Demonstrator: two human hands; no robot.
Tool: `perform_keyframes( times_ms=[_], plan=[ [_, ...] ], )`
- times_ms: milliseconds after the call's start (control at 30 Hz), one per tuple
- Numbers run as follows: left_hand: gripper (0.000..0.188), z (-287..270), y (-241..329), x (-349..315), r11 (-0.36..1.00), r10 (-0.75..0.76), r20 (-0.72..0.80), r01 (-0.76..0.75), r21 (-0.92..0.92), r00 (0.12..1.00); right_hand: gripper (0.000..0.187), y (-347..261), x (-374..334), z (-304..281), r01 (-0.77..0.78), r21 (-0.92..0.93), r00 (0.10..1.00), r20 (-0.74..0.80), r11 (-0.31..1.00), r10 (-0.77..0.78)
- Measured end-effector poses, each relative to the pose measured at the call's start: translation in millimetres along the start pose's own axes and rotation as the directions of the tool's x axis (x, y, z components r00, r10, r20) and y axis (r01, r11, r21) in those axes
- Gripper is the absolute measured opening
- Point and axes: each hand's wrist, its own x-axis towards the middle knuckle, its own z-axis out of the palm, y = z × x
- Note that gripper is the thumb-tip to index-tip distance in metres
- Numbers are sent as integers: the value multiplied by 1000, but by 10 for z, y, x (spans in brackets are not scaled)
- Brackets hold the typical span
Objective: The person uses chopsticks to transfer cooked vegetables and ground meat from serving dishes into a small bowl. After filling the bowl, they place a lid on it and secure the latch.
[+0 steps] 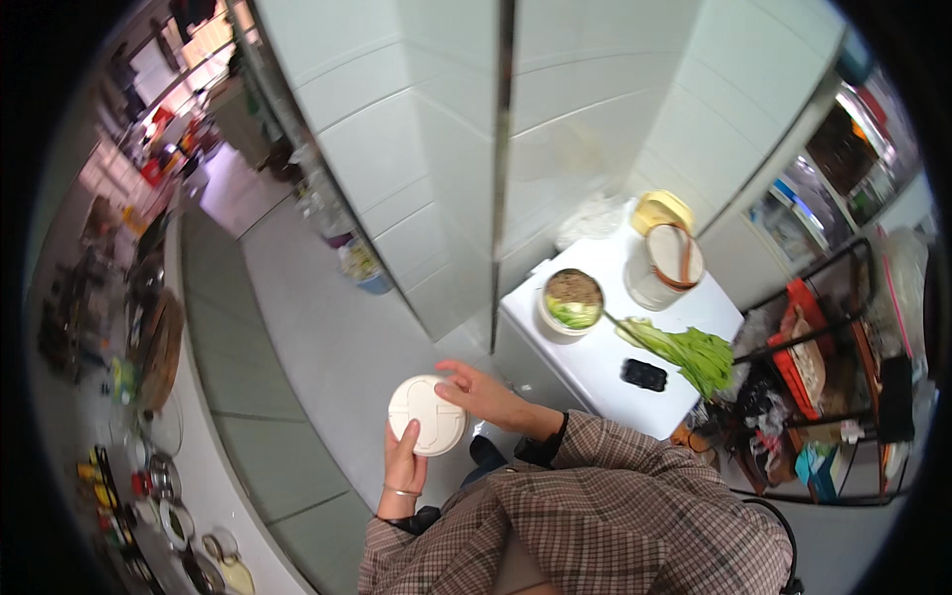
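Note:
Between my two hands, above the floor, is a round cream-coloured lid (pixel 428 421) with a raised band across its top. My left hand (pixel 402 458) is closed on its lower left edge, thumb on the top face. My right hand (pixel 486 399) is at its upper right edge, the thumb over the rim and the index finger reaching out beyond it. Fingers under the lid are hidden. To the right, on a white-topped cabinet (pixel 662 418), a round container (pixel 546 315) holds brown crumbly food (pixel 575 287) and green leaves (pixel 573 314).
Leafy greens (pixel 694 355), a small black object (pixel 645 375), a pale canister (pixel 650 286) with a brown strap and a yellow container (pixel 662 210) share the cabinet top. A dark-framed rack (pixel 793 342) stands at right. A cluttered counter (pixel 213 476) curves along the left.

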Motion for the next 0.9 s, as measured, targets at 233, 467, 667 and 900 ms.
perform_keyframes(
  times_ms=[233, 467, 667, 900],
  plan=[
    [46, 646, -171, 220, 945, -290, 232, 240, 221, 928, 53, -268, -739, -720, 17, -264, 942, -318, 964, -104],
    [50, 1913, -741, 1384, 773, 68, 358, -276, 571, 931, 40, -710, -635, -1595, 274, -581, 581, -535, 766, -614],
    [58, 2165, -1212, 1998, 411, 106, 308, -324, 852, 945, 41, -471, -361, -2133, -33, -770, 484, -570, 637, -664],
    [51, 2285, -1399, 1855, 482, 251, 380, -455, 749, 890, 40, -194, -350, -2273, 194, -604, 555, -582, 773, -594]
  ],
)
